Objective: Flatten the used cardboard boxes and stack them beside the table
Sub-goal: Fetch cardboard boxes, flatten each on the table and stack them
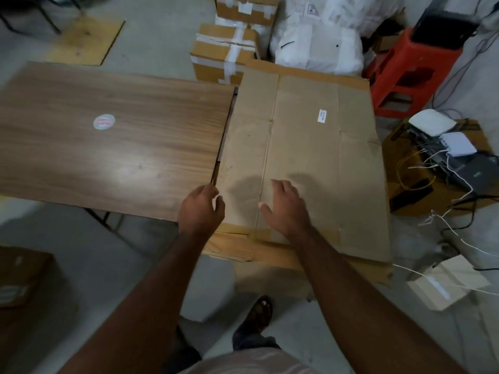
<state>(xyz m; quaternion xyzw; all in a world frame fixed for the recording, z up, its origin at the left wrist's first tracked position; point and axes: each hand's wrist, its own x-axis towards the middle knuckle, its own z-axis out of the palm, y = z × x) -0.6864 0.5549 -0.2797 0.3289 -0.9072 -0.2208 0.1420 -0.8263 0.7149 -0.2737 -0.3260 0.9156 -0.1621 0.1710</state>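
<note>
Flattened cardboard (305, 147) lies directly in front of the person, just beside the right edge of the worktop (113, 136), and it rests on top of more flat sheets whose brown edges show at the near end. Its long axis runs away from the person, from the near end by the feet toward the taped boxes (224, 54) at the far side. The right hand (286, 209) is on the sheet near its near end, close to a fold line, with the fingers spread and released; it seems to press or rest on the surface, but firm contact cannot be confirmed. The left hand (201, 209) is at the left edge of the sheet, at the corner of the worktop, with the fingers loosely curled and holding nothing. Both hands are at the near end, so the far half of the sheet is out of reach without leaning forward; the right hand is the one more over the cardboard.

The worktop is wood-patterned and carries a round sticker (104, 121). Around the stack there are a red plastic stool (410, 74), white sacks (318, 41), and network devices with white cables (445, 147) on the right. The floor (162, 44) is grey. A further brown box (19, 276) stands at the lower left, possibly not yet flattened.
</note>
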